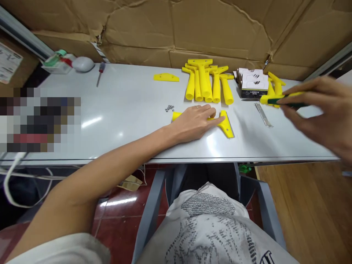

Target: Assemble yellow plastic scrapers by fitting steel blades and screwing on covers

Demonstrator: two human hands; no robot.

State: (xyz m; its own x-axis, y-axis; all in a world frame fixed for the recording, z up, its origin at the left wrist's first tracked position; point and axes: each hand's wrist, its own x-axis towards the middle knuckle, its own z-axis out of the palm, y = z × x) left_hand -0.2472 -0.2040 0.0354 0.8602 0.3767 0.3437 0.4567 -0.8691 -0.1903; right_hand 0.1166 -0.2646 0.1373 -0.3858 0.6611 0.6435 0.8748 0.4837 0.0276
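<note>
My left hand (194, 123) is wrapped round the handle of a yellow scraper (226, 125) lying on the white table, its wide head pointing right with a thin blade edge showing. Raised at the right, my right hand (321, 113) is closed on a screwdriver (291, 103) with a green and yellow handle; motion blurs it, and its thin shaft points left. Small screws (169, 108) lie in a pile just beyond my left forearm. A thin metal strip (263, 114) rests on the table between the hands.
Several yellow scrapers (204, 82) stand at the back, with more beside a box of white packets (253, 84). A yellow plate (166, 77) lies to their left. Farther left are another screwdriver (100, 73), a white mouse (83, 64) and a clear tray (58, 66). Cardboard (143, 29) walls the back.
</note>
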